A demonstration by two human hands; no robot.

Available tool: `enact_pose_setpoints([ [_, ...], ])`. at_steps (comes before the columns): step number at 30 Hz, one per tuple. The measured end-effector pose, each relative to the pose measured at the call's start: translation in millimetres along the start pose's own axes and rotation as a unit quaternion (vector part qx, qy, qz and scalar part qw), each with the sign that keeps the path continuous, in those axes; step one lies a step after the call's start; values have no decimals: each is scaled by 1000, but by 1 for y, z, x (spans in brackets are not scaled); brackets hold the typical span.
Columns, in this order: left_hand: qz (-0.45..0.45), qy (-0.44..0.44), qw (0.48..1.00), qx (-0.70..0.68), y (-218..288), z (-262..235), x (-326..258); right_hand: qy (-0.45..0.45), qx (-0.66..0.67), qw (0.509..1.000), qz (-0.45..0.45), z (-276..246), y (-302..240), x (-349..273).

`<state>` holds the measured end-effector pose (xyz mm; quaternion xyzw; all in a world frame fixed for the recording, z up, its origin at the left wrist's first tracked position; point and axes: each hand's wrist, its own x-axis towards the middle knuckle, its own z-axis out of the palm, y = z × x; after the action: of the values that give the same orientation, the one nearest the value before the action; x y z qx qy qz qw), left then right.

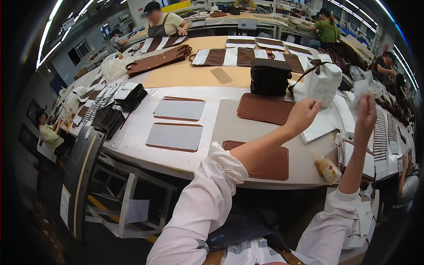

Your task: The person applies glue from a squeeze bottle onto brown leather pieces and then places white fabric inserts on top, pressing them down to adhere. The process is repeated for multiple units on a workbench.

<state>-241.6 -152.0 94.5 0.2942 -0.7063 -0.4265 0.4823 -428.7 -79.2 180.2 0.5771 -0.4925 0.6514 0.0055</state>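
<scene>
My left hand [304, 115] reaches over the brown panels, its fingers bent together at the front of a tall stack of white pads [323, 81]. Whether something thin is between those fingers cannot be seen. My right hand [366, 111] is raised to the right of the stack, closed on a pale, thin white sheet [360, 92]. Below my left forearm lies a brown leather panel [274, 164], partly covered by the arm. Another brown panel pile [263, 109] lies farther back, beside a stack of black pieces [269, 76].
Two grey-faced panels with brown edges [174, 137] lie on the white tabletop [132, 145]. A glue bottle [329, 171] stands tilted near the front edge. Black folded stacks [110, 121] sit at left, striped strips [380, 137] at right. A co-worker [165, 24] works across the table.
</scene>
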Motion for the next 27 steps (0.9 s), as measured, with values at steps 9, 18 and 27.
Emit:
enact_pose_setpoints([
  [9,-26,-130,990,-37,67,-91,-45,-256,35,955,-145,82,-85,-81],
  [18,-67,-128,912,383,133,-161,-63,-138,159,978,-9,94,-68,-95],
  [27,68,-167,883,433,169,-178,-66,-372,253,887,100,123,-49,-107],
])
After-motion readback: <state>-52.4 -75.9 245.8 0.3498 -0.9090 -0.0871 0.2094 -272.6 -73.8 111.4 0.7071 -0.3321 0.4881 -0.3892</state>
